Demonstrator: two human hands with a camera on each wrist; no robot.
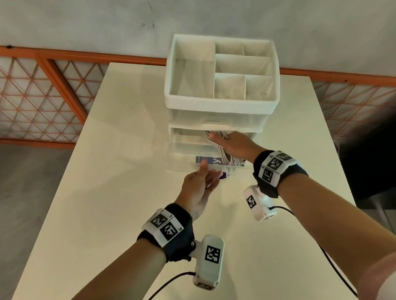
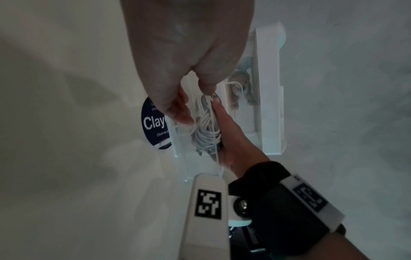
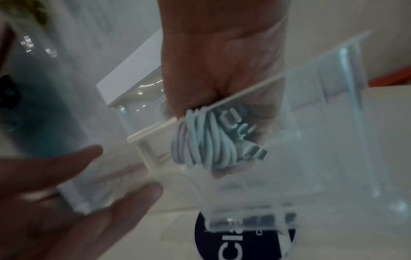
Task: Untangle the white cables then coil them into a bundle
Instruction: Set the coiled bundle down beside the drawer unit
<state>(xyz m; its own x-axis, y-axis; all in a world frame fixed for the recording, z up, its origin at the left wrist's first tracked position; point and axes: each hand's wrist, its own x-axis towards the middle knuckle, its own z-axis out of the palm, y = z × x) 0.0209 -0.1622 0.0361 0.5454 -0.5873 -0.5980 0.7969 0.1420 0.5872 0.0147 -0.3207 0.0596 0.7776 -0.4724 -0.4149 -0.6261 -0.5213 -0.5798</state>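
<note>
Head view: white table (image 1: 77,224), with a white desk organizer (image 1: 220,72) standing near its far edge, open compartments on top and clear drawers below. The bottom clear drawer (image 1: 186,149) is pulled out toward the person. The right hand (image 1: 236,143) is reaching into that drawer, fingers curled round the bundle of white cables (image 1: 228,156), which sits inside the drawer at its right side. The left hand (image 1: 198,189) is at the drawer's front edge, thumb up, fingers loosely spread against the clear front wall; whether it really grips the wall, cannot tell. A dark blue round-labelled item (image 1: 205,161) lies under or in the drawer's front part, just left of the cables.

Left wrist view: the right hand (image 2: 231,133) is wrapped on the cables (image 2: 205,130), thumb along one side, with metal plug ends showing at the near end of the bundle. The blue label (image 2: 153,124) reads "Clay...".

Right wrist view, blurry: the cables (image 3: 200,140) and connectors are clamped in the right palm behind the clear drawer wall (image 3: 333,123). The left hand (image 3: 66,193) has relaxed fingers beside a white drawer rail.

Pink sleeves and wrist bands with markers are on both arms.
</note>
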